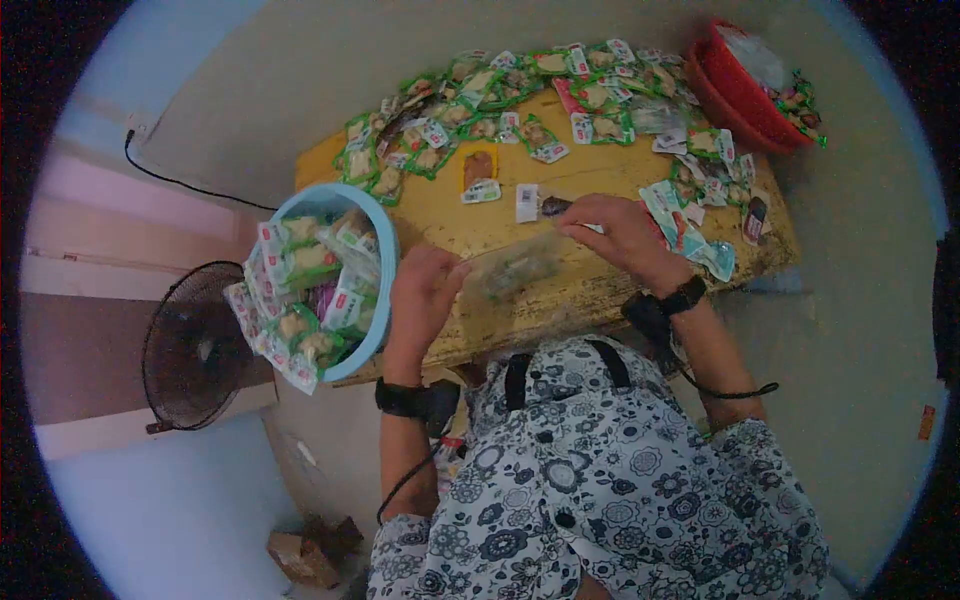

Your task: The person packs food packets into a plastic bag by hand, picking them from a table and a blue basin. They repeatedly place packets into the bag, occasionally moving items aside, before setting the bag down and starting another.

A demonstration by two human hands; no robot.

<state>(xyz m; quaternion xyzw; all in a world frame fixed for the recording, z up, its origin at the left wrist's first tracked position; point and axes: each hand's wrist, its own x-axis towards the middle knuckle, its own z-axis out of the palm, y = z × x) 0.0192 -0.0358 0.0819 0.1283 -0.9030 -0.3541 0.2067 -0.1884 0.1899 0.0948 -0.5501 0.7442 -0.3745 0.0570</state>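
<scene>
Hands work over a yellow desk: the left hand has its grip closed on one end of a clear plastic bag, which lies along the desk's near edge, while the right hand pinches a small dark packet at the bag's other end. Green snack packets lie scattered across the far side of the desk, a blue basin full of them sits just beside the left hand, and red baskets stand at the far right corner.
</scene>
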